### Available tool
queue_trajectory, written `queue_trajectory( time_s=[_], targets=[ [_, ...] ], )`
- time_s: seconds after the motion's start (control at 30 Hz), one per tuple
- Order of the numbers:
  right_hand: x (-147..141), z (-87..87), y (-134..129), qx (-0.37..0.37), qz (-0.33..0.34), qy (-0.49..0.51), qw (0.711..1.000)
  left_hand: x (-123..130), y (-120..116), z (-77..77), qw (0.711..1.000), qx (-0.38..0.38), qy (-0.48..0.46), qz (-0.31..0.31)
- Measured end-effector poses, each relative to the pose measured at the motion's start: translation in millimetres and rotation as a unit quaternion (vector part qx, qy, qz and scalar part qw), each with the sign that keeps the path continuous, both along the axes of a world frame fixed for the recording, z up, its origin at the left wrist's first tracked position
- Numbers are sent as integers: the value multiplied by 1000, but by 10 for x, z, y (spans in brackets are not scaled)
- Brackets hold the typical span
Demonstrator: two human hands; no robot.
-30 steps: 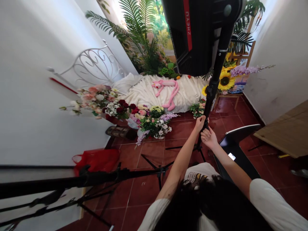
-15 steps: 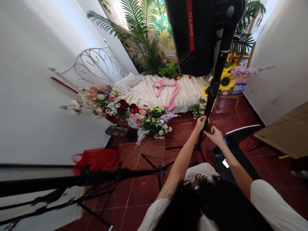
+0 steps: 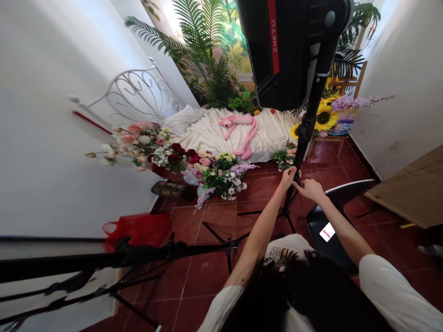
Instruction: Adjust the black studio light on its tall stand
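In front of me stands a black light stand (image 3: 302, 143), its pole leaning slightly, with a large black studio light (image 3: 287, 55) with a red stripe at its top. My left hand (image 3: 289, 176) is closed around the pole low down. Just beside it, my right hand (image 3: 309, 188) has thumb and fingers pinched together against a part of the stand, seemingly its clamp knob, which the fingers mostly hide. Below both hands the stand's legs (image 3: 285, 213) spread over the tiled floor.
A black chair (image 3: 339, 249) with a phone (image 3: 327, 232) on it is at my right. Another black stand (image 3: 138, 253) crosses the lower left. Artificial flowers (image 3: 221, 175) and a draped bed (image 3: 204, 133) with a pink plush toy (image 3: 247, 121) lie ahead. A red bag (image 3: 141, 229) rests by the wall.
My right hand has moved closer in against the pole, and its fingers have drawn together. The right forearm has shifted, showing more of the phone. My left hand has stayed in place.
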State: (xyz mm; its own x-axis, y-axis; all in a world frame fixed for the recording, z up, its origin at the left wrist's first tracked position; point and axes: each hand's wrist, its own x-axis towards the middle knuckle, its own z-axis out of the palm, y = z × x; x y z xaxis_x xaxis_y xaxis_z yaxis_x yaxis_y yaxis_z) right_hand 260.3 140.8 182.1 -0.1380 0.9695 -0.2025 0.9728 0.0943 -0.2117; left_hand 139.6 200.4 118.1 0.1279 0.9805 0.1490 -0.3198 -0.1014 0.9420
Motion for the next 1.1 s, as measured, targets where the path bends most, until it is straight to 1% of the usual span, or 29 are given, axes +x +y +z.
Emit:
queue_trajectory(
  time_s=[0.13,0.23,0.3,0.37,0.43,0.47,0.53,0.6,0.63,0.67,0.7,0.73,0.83,0.9,1.03,1.1],
  targets=[
    [-31,85,-14,-18,8,-23,1000,-3,6,-12,1000,6,-7,-7],
    [-17,41,2,-10,8,-5,1000,-4,9,-20,1000,4,-8,-12],
    [14,-45,30,-13,4,45,999,-6,10,-22,1000,1,-3,-12],
    [48,-159,60,-23,-2,143,989,-8,12,-23,1000,-1,5,-10],
    [68,-278,79,-50,-7,274,961,-9,15,-25,1000,1,11,-8],
    [71,-333,81,-75,-7,338,938,-10,16,-27,1000,3,13,-7],
    [61,-425,70,-139,-10,447,884,-10,16,-29,1000,5,13,-9],
    [41,-489,50,-190,-17,522,832,-11,10,-25,1000,3,10,-12],
    [33,-513,41,-201,-22,548,812,-12,5,-20,1000,2,10,-13],
    [26,-531,35,-203,-25,566,799,-13,-1,-12,1000,1,11,-13],
    [23,-545,32,-201,-24,574,794,-14,-8,-2,1000,0,13,-12],
    [23,-557,32,-195,-19,573,796,-15,-15,8,1000,0,14,-12],
    [27,-584,38,-168,-4,545,822,-22,-31,25,1000,6,17,-12],
    [23,-597,39,-147,-4,534,832,-24,-33,16,1000,9,19,-9],
    [-9,-604,25,-120,-26,536,835,-2,-45,-15,1000,-11,23,9],
    [-37,-596,2,-126,-47,547,826,16,-80,-3,998,-36,31,31]
  ],
)
